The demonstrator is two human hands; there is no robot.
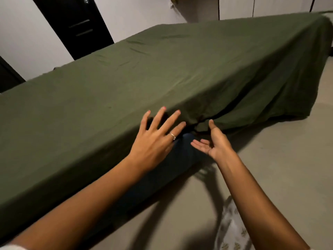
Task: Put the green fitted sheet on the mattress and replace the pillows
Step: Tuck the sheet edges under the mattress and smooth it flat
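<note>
The green fitted sheet (162, 69) lies spread over the whole top of the mattress and hangs down its near side. Near the middle of that side the hem is bunched into folds, and a strip of dark blue mattress (182, 156) shows under it. My left hand (156, 136) is spread flat, fingers straight, over the sheet at the mattress edge; whether it touches is unclear. My right hand (212, 141) is open, palm up, just below the bunched hem, thumb tip at the fabric. No pillows are in view.
Bare beige floor (279, 159) runs along the near side and to the right of the bed. A dark door (75, 24) stands in the white wall behind. Patterned white cloth (232, 230) shows at the bottom, by my right arm.
</note>
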